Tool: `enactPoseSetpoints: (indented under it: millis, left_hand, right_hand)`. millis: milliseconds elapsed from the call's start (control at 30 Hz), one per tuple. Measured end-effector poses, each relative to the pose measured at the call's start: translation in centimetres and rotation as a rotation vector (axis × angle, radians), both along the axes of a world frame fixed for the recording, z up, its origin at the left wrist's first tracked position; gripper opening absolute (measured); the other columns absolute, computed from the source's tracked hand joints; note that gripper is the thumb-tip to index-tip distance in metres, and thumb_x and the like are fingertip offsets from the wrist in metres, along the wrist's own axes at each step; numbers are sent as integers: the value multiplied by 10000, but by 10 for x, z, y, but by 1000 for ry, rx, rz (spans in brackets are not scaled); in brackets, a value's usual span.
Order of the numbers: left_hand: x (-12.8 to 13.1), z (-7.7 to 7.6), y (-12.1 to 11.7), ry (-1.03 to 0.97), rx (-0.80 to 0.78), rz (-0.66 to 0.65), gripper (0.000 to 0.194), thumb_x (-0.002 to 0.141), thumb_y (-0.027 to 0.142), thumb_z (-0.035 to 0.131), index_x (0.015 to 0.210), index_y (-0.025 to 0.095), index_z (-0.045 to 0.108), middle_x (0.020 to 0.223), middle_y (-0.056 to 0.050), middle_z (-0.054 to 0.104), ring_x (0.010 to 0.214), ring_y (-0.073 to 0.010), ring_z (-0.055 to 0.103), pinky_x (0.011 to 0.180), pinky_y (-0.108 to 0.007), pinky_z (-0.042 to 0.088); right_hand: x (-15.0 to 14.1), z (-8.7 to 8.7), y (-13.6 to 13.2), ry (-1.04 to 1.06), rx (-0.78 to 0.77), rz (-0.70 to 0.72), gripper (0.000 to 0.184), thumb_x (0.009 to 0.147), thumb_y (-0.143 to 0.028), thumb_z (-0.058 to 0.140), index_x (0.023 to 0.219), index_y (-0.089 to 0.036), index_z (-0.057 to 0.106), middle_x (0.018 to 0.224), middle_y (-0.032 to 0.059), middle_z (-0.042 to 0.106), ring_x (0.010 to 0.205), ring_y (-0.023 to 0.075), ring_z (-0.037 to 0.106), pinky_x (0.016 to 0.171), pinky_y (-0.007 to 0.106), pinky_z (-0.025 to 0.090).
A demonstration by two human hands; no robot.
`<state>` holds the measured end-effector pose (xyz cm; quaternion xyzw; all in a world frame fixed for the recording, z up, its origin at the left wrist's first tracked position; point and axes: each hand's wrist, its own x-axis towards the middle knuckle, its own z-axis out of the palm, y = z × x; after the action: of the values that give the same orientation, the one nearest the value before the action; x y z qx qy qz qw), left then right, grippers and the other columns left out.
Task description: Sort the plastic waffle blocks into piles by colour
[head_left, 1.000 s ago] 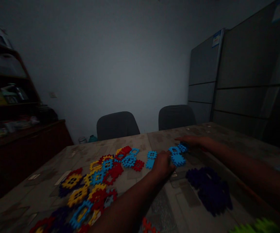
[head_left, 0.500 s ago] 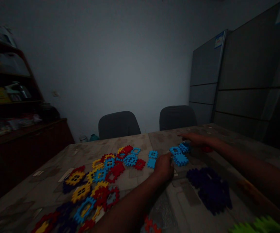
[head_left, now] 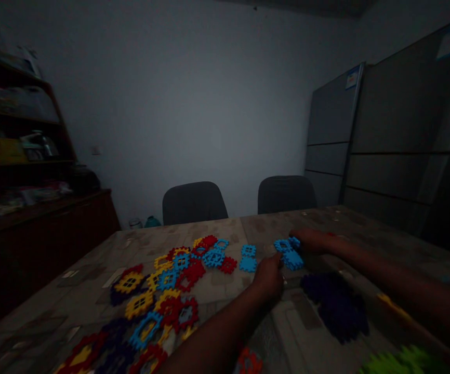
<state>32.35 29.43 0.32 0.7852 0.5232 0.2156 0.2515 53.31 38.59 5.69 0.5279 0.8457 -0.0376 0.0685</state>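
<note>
Blue interlocking plastic pieces (head_left: 293,260) with notched edges lie in a small overlapping pile right of the table's middle. My left hand (head_left: 268,279) is at the pile's left edge, its fingers curled and pressed together; what they hold, if anything, is hidden. On the far right side, my right hand (head_left: 309,242) is closed at a blue piece (head_left: 295,242), the fingertips partly hidden. Two more blue pieces, a window-shaped one (head_left: 249,250) and a solid square (head_left: 247,264), lie just left of my left hand.
Mixed red, yellow, blue and purple pieces (head_left: 168,279) spread over the table's left side. A dark purple heap (head_left: 336,306) lies below my right forearm, green pieces (head_left: 404,361) at the front right. Two chairs (head_left: 194,203) stand behind the table (head_left: 225,228).
My right hand has drawn in towards the blue pile, its outstretched finger now folded down at the blue pieces. My left hand stays at the pile's left side. The view has tilted slightly up.
</note>
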Motion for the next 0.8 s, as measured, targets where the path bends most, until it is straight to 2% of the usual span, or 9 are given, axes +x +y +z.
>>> enactPoseSetpoints:
  millis: [200,333,600,800]
  left_hand:
    - [9,3,-4,10,8,52,328,1055,312,717,1359,201,666,1365,-97,705,1237,-297,695,1070,-552,572]
    - [11,3,-4,6,5,54,329,1053,306,720,1360,203,667,1370,-98,704,1241,-298,694,1078,-558,568]
    - [-4,0,-7,-39,-12,13,380,1053,292,718,1414,208,634,1388,-104,696,1255,-303,690,1069,-552,577]
    - [0,-8,-15,-53,7,-11,350,1058,299,710,1392,213,649,1371,-99,703,1248,-298,689,1088,-555,557]
  right_hand:
    - [-10,-5,-24,-21,-38,29,319,1051,-373,706,1327,-216,685,1326,91,706,1126,245,712,979,466,604]
    - [-13,-4,-26,-19,-20,19,352,1043,-365,715,1361,-220,671,1386,101,681,1185,263,693,1015,491,589]
    - [-11,2,-3,-21,60,-85,391,1054,-374,699,1408,-217,643,1406,108,666,1177,269,696,997,499,599]
    - [-29,3,16,13,76,-16,397,1054,-407,695,1403,-223,647,1413,109,663,1174,268,697,988,492,601]
